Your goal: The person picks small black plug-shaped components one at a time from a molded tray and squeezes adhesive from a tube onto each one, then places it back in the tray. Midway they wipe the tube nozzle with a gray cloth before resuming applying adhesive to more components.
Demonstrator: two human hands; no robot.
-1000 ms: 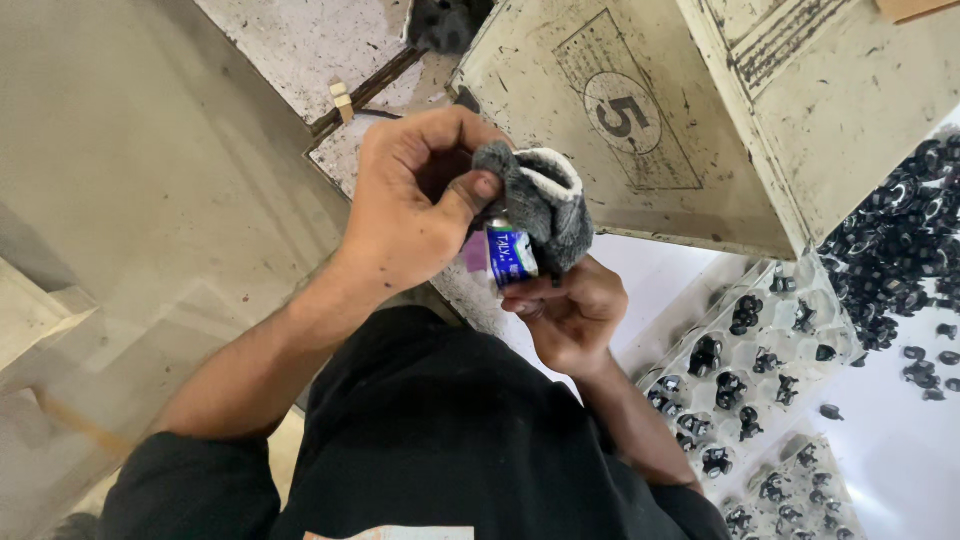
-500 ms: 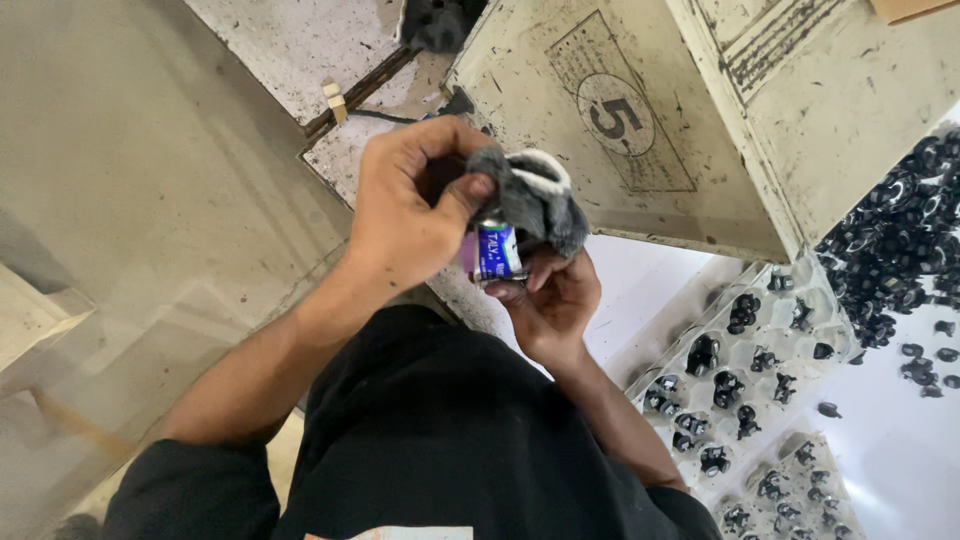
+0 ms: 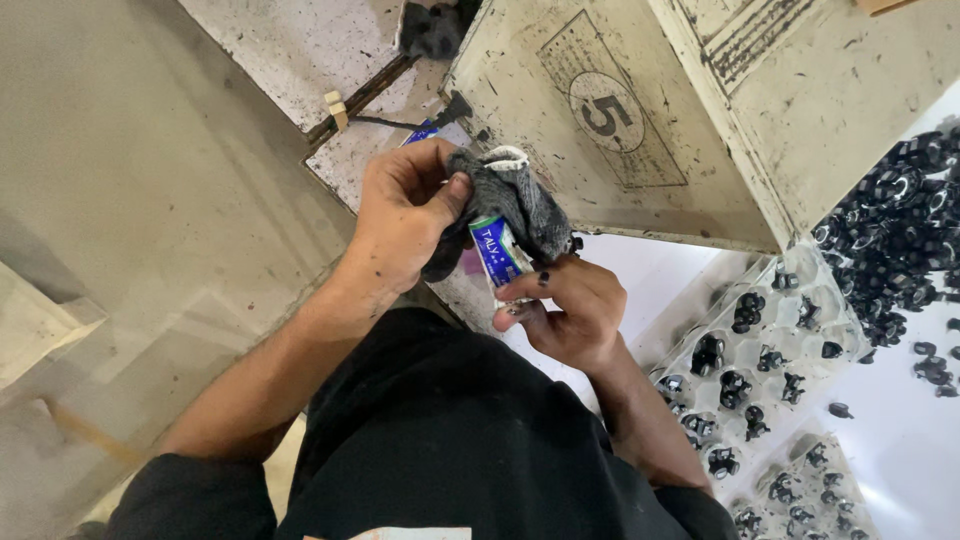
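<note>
A grey knitted glove [image 3: 515, 205] is held bunched between both hands in front of the body, above the edge of the white table [image 3: 900, 450]. The left hand [image 3: 405, 220] is closed on its cuff end, thumb pressed against the fabric; the right hand [image 3: 570, 310] is clamped on a small blue-and-white tube [image 3: 497, 250] tucked against the glove. The step appears to be one of working tube and glove together; a steadier grip on the tube would be called for next.

left hand [image 3: 405, 215] pinching, right hand [image 3: 565, 310] — (fingers curled) — gripping
</note>
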